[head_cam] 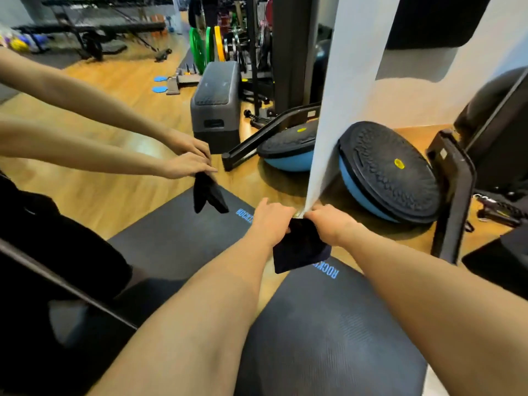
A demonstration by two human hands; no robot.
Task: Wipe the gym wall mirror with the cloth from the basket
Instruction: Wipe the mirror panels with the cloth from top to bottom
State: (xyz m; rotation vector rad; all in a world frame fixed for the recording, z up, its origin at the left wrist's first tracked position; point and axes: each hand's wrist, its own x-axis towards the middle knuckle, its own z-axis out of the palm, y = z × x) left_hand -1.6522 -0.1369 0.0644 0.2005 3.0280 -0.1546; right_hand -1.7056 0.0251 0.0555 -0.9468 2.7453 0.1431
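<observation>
the cloth (300, 247) is a small dark piece of soft fabric, folded to a rough square with one corner hanging down. it is held between both hands low in front of the wall mirror (120, 115), just beside the mirror's bottom edge where a white wall edge (340, 90) comes down. the left hand (271, 221) grips the cloth's upper left side with curled fingers, and the right hand (328, 224) pinches its upper right side, fingers curled round the fabric. the glass shows the same arms and a limp dark cloth as a reflection.

under the arms lies a dark ribbed exercise mat (328, 332) with blue lettering near its edge, spread on a glossy wooden floor (285, 190). to the right a round balance trainer (388, 170) leans against the wall, its black top studded with bumps, a yellow mark at the centre and a smooth blue dome beneath. a black metal frame (454, 195) stands beside it. in the mirror a grey step box (215, 107) and coloured weight plates (205, 47) appear, slightly blurred.
</observation>
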